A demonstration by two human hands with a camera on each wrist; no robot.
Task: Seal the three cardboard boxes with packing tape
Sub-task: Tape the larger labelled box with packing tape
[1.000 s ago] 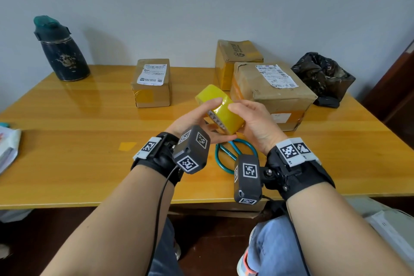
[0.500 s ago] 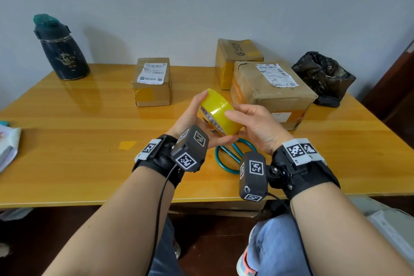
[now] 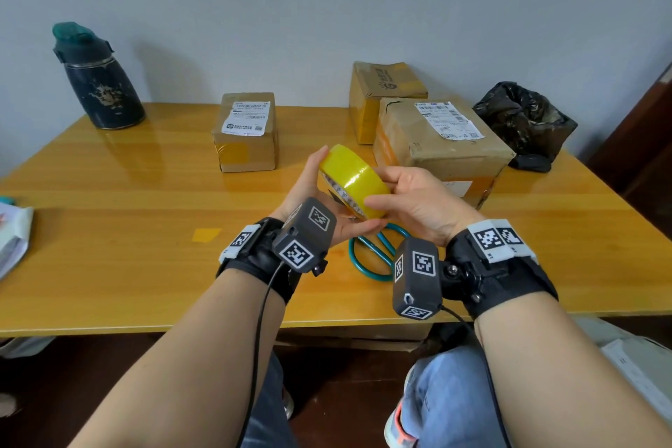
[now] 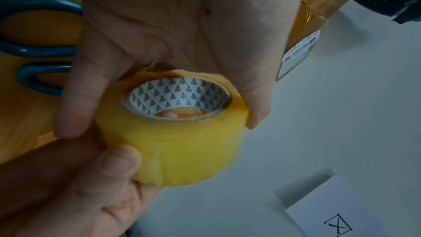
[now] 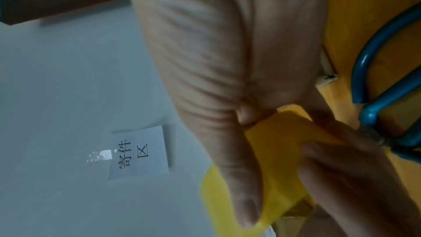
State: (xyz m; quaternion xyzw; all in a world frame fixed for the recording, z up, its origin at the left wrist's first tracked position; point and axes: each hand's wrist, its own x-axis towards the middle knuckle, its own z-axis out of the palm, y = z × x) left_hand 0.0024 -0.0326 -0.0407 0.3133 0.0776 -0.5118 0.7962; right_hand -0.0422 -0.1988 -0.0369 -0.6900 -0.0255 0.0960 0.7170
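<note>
Left hand [image 3: 309, 189]: fingers curled round the tape roll [image 3: 351, 180], steadying it above the table [image 3: 109, 229]. Roll: raised between both hands, core axis tilted toward the left wrist, probably for finding the free end. Right hand [image 3: 418, 204]: pinches the roll's rim. Three cardboard boxes [image 3: 436, 145] beyond, apparently untaped; scissors [image 3: 367, 258] lie beneath the hands.

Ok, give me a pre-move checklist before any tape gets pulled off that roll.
1. Tape roll held by both hands: ok, left hand and right hand grip it.
2. Loose tape end found: cannot tell.
3. Scissors nearby: ok, on the table under the hands.
4. Large box close: ok, just behind the roll.
5. Small box and rear box on table: ok.
6. Flaps closed flat: cannot tell.
</note>
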